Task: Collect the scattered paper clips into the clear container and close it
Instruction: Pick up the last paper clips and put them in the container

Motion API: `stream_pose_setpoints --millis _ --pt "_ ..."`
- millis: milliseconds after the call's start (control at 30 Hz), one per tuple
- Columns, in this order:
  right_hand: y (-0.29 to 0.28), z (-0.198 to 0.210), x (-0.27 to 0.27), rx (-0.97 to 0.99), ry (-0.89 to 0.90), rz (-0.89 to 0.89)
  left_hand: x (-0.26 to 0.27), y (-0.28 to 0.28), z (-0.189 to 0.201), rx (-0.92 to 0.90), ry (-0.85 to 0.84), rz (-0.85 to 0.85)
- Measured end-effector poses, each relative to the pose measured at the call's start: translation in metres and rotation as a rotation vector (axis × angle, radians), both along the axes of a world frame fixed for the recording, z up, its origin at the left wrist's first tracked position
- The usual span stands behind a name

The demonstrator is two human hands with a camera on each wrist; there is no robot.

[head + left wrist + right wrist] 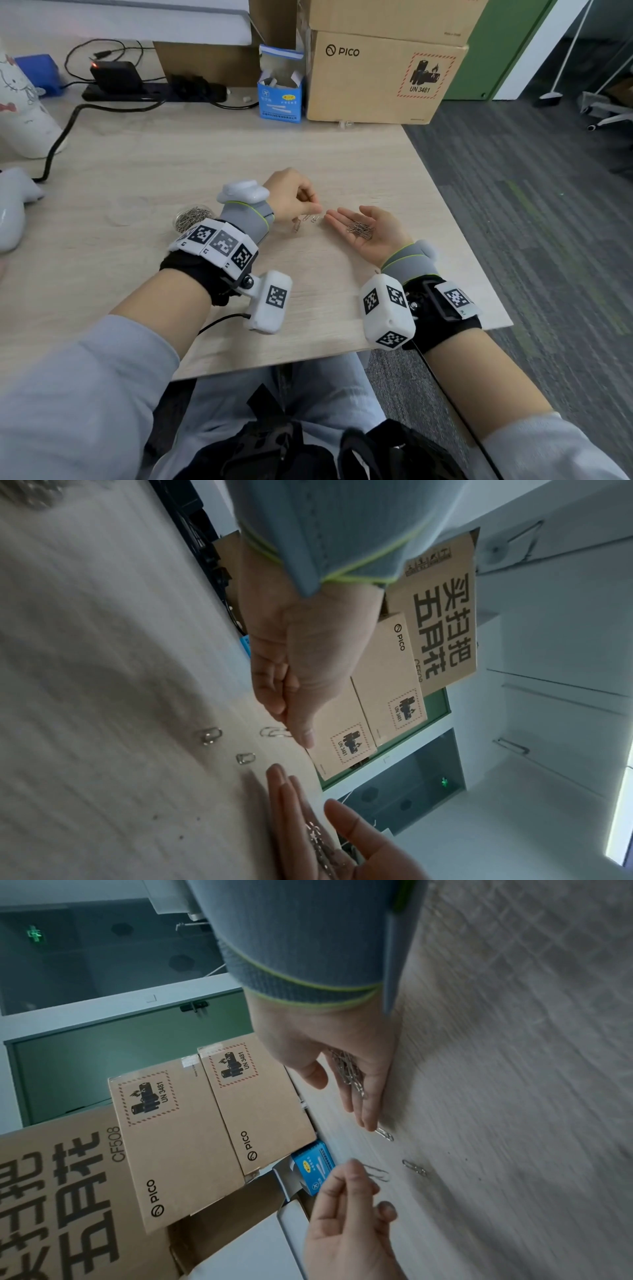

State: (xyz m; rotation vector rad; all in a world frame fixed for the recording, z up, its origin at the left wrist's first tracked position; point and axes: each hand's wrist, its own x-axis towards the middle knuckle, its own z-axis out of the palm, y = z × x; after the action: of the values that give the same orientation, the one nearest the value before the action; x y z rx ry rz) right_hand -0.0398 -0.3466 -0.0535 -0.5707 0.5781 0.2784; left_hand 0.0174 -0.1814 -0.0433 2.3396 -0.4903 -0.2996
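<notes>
Right hand lay palm up on the counter, fingers straight, a small heap of clips resting in the palm. Same heap showed in the right wrist view and the left wrist view.

Left hand sat just left of the right hand's fingertips, fingers curled, thumb and forefinger pinched together above the counter. Whether a clip sat in the pinch, cannot tell; in the right wrist view one clip lay right at the left fingertips.

Three loose clips lay on the counter between the two hands, seen clearly in the left wrist view: one at the left thumb tip, one near the right fingertips, one further out.

Container stood on the counter left of the right hand, beyond the left wrist and partly hidden by it, uncovered, already holding a pile of clips. Lid not made out.

Far from the right hand, at the counter's back edge: a blue box with open flaps, beside a cardboard box marked PICO.
</notes>
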Motion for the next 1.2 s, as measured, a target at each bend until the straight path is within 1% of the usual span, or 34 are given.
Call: stream_pose_setpoints --millis 67,200,267,333,400,500,567,633,700,767,933,1000,1100,1133,1200 --pt "0.000 0.000 0.001 -0.002 -0.001 0.013 0.001 -0.004 0.005 -0.044 0.003 -0.028" --pt "0.003 0.001 0.002 0.028 -0.009 0.083 -0.001 -0.017 0.012 -0.191 0.033 -0.104" --pt "0.007 0.003 0.002 0.029 -0.034 0.125 -0.003 -0.026 0.015 -0.191 0.027 -0.123" --pt "0.009 0.005 0.004 -0.010 -0.063 0.161 -0.006 -0.031 0.016 -0.146 -0.001 -0.124" --pt "0.009 0.005 0.007 0.005 -0.071 0.145 -0.005 -0.030 0.015 -0.106 -0.050 -0.090" --pt "0.006 0.002 0.010 0.086 -0.058 0.075 -0.001 -0.018 0.012 -0.002 -0.146 0.073" --pt "0.004 0.001 0.011 0.112 -0.043 0.035 0.002 -0.006 0.008 0.130 -0.163 0.178" --pt "0.001 0.000 0.011 0.119 -0.039 0.006 0.002 0.003 0.004 0.271 -0.096 0.199" --pt "-0.001 -0.001 0.011 0.111 -0.035 -0.008 -0.001 0.007 -0.001 0.387 0.012 0.151" --pt "-0.003 -0.001 0.011 0.100 -0.033 -0.011 -0.003 0.005 -0.005 0.430 0.057 0.125" --pt "-0.003 0.002 0.008 0.086 -0.031 -0.024 0.000 -0.003 -0.007 0.405 0.066 0.096" --pt "-0.005 0.003 0.008 0.088 -0.035 -0.024 0.002 -0.008 -0.006 0.322 0.070 0.103" --pt "-0.006 0.003 0.007 0.091 -0.032 -0.012 0.003 -0.019 -0.004 0.183 0.043 0.159" --pt "-0.008 0.003 0.006 0.090 -0.034 -0.007 0.004 -0.021 -0.005 0.178 0.041 0.169" --pt "-0.010 0.003 0.006 0.092 -0.035 -0.006 0.006 -0.026 -0.007 0.235 0.049 0.161"
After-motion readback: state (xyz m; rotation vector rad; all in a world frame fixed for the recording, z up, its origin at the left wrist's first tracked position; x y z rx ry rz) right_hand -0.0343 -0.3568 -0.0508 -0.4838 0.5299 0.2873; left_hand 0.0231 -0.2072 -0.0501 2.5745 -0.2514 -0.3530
